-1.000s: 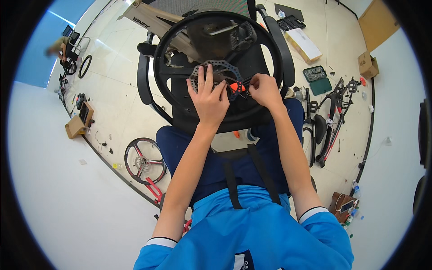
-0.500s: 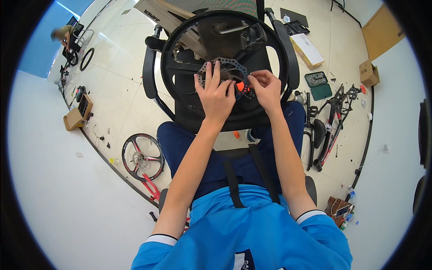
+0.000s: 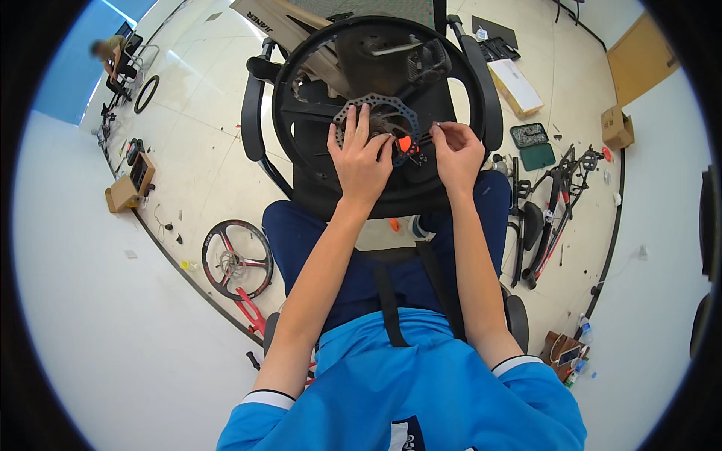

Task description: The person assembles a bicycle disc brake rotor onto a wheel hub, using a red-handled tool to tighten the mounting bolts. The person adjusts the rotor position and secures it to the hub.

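Observation:
A disc brake rotor [image 3: 412, 120] with a ring of small holes lies over the hub of a black bicycle wheel [image 3: 284, 137], which rests on a black office chair. My left hand [image 3: 361, 164] lies on the rotor's left part, fingers spread, the longer ones stretched across its holes. Just right of the rotor, my right hand [image 3: 459, 156] is closed in a pinch above the wheel. Whatever sits between its fingertips is too small to name. An orange piece [image 3: 404, 143] shows through the rotor, and small metal parts [image 3: 421, 159] lie beside it.
A beige bicycle frame [image 3: 289, 34] leans across the chair's far side. On the right floor are an open green case [image 3: 535, 154], a white box [image 3: 516, 86] and a dark bicycle frame [image 3: 556, 203]. Another wheel [image 3: 238, 258] lies left. A person [image 3: 113, 56] sits far left.
My right hand has drawn away from the rotor's edge to the right, still pinched. The left hand keeps its place on the rotor. The far person's posture has changed.

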Tool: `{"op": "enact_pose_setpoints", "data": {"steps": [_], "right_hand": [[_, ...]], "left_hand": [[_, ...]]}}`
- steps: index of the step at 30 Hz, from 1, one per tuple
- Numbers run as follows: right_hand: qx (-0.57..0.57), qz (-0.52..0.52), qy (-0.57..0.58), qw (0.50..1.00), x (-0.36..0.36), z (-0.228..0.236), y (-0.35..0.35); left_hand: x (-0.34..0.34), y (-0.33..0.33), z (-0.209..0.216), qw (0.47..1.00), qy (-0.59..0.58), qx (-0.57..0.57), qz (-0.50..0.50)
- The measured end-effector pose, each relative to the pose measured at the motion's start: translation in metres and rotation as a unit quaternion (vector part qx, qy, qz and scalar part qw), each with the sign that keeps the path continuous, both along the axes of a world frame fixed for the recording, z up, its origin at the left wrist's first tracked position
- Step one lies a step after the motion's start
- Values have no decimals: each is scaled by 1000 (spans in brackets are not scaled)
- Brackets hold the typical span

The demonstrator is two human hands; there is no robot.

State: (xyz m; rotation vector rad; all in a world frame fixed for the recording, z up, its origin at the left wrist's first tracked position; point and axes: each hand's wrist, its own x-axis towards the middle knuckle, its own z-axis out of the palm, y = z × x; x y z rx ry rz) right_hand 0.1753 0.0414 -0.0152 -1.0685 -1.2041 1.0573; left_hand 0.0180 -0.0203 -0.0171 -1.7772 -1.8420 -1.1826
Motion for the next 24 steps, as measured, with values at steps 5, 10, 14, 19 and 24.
{"op": "enact_pose_setpoints", "data": {"steps": [5,10,14,19,24], "right_hand": [[68,14,-72,995,-4,28,-18],[92,67,-80,990,-13,35,-17],[92,86,-108,986,-14,39,-6],[81,78,-130,985,-4,35,2],[109,76,-116,984,-6,31,20]], "left_hand": [[4,-1,5,999,39,-1,9],[6,-2,3,999,-9,31,1],[11,2,2,999,-19,21,28],[16,2,4,999,-15,24,42],[11,-3,-5,999,-13,27,39]]}}
